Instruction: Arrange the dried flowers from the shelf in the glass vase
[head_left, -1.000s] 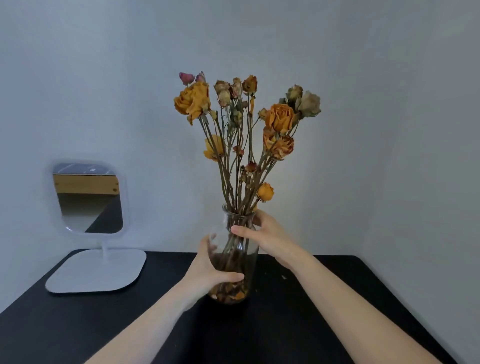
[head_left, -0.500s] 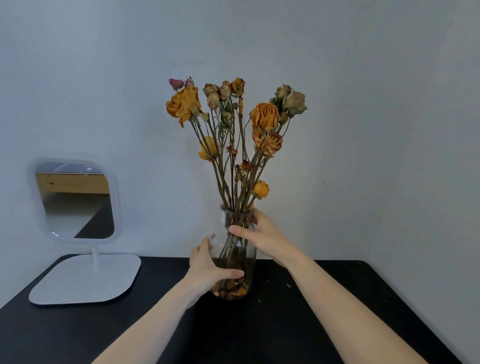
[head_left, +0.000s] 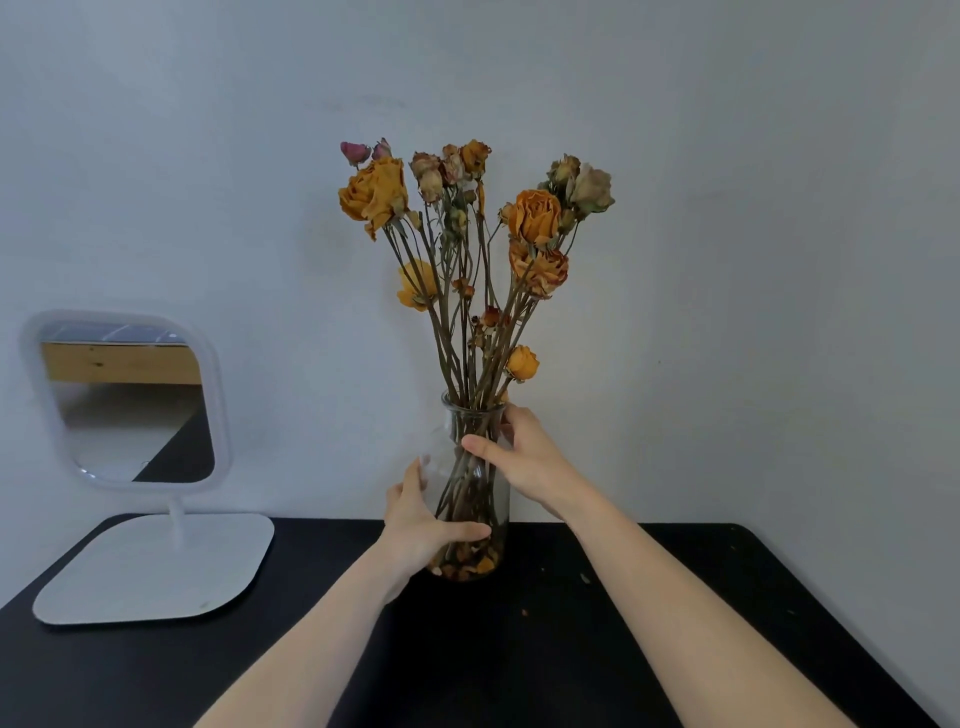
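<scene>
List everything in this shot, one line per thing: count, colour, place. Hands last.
glass vase: one, clear, on the table, centre, near the wall
dried flowers: one bunch, mostly orange with pink and beige buds, stems in the vase
loose petals: small heap, orange-brown, inside the vase's bottom
mirror: one, white frame and base, on the table, left
table: one, black, across the foreground
wall: pale grey, behind everything
left hand: one, grips the vase's lower body
right hand: one, grips the vase's neck

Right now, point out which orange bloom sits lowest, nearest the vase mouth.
The small orange bud just above the glass vase rim, on the right side; all the others stand clearly higher on their stems.
</scene>
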